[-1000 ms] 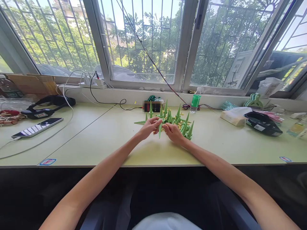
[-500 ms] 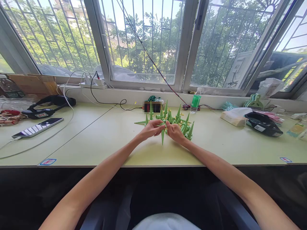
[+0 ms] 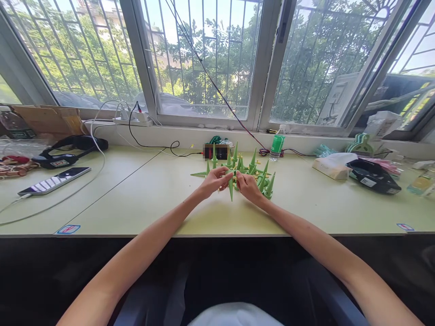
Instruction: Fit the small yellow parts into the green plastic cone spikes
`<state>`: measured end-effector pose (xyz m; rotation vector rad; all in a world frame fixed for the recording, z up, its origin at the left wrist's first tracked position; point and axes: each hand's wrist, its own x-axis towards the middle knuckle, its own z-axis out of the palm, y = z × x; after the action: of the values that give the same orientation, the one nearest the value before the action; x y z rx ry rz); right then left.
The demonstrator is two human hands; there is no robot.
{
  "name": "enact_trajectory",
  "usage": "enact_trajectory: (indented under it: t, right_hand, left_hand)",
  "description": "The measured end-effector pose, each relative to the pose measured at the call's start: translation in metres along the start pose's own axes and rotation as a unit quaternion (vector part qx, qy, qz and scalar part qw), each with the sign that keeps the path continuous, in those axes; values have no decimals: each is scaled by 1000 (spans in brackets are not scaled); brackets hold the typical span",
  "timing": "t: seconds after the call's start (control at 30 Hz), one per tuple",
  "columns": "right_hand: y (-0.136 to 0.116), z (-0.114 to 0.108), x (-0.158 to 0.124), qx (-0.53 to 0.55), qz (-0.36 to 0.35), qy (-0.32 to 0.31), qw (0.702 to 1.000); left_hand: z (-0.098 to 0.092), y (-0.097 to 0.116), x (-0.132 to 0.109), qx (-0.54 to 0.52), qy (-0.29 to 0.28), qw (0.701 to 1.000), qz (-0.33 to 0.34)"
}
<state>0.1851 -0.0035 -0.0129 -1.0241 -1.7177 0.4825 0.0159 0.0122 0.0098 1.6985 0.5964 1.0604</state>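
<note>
Between my two hands is a green cone-shaped piece [image 3: 231, 190], its point hanging downward above the table. My left hand [image 3: 215, 179] is closed, thumb and fingers pinching the piece near its wide end. From the other side, my right hand [image 3: 248, 185] is closed with its fingertips at the top of the same piece; a small dark spot shows there. Just behind and to the right stand several green spired pieces [image 3: 269, 186], like toy castle towers, with small yellow parts among them. My fingers hide part of the held piece.
On the left lie a phone [image 3: 54, 181] with a white cable and a black strapped headset [image 3: 56, 158]. A water bottle [image 3: 277, 144] and a small black device [image 3: 220, 152] stand at the back. A tissue pack [image 3: 331, 166] and another black headset [image 3: 374, 176] are at the right.
The cone's tip has risen slightly, and my fingers have shifted a little at its wide end. Both arms are nearly in the same place.
</note>
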Motion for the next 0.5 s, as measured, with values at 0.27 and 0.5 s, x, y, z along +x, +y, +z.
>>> enact_trajectory:
  t: [0.27,0.5]
  right_hand:
    - [7,2,1,20,21,-18,999]
    - [6,2,1,33,26,-20,999]
  left_hand:
    - [4,1,-2,63,30,998,0]
    - [5,4,-3,41,21,999,13]
